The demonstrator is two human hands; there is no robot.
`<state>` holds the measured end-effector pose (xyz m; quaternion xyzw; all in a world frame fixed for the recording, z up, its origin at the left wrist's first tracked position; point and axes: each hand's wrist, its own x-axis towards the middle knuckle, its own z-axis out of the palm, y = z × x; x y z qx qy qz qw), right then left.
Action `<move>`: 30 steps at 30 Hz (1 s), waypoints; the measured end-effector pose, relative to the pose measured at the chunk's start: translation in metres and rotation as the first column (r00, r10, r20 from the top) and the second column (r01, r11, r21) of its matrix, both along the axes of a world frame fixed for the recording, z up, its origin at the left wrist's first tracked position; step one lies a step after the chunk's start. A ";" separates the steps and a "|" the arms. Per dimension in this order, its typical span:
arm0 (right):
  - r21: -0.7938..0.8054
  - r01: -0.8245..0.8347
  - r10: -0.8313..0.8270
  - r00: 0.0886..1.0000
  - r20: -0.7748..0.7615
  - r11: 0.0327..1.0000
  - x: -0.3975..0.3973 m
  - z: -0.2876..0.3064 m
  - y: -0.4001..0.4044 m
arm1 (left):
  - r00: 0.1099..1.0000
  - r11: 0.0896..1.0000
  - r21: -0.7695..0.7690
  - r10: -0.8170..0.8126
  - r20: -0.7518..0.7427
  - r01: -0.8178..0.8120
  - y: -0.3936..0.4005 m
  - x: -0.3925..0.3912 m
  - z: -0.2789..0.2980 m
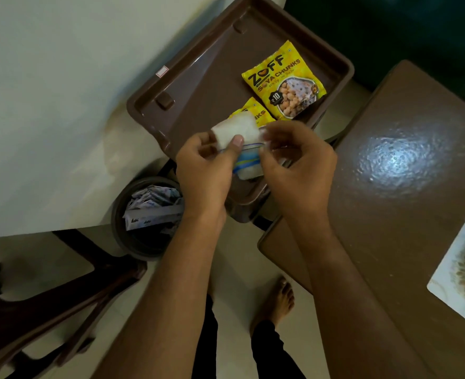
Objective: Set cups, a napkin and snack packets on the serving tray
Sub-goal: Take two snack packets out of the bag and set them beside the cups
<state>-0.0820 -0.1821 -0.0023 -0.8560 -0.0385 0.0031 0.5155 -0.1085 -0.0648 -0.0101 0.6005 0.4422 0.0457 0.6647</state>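
Both hands meet mid-frame over the near edge of the brown rectangular plastic serving tray (187,86). Left hand (204,170) pinches a white folded paper napkin (235,130) by thumb; right hand (297,160) is closed on a small clear tissue pack with blue stripes (249,162).

Risk: the napkin looks thin, so a hard pull could tear it or drag out extras; dropped, it could miss the tray and hit the floor.

The tray holds two yellow soya-chunk snack packets, one full in view (283,80), one half hidden (253,112); no cups seen. The round brown bin (119,228) at lower left holds crumpled wrappers.
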 end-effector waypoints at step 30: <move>-0.036 -0.160 0.155 0.981 -0.116 0.986 -0.112 -0.077 0.165 | 0.937 0.916 -0.203 0.327 -0.119 -0.346 0.152 -0.121 -0.064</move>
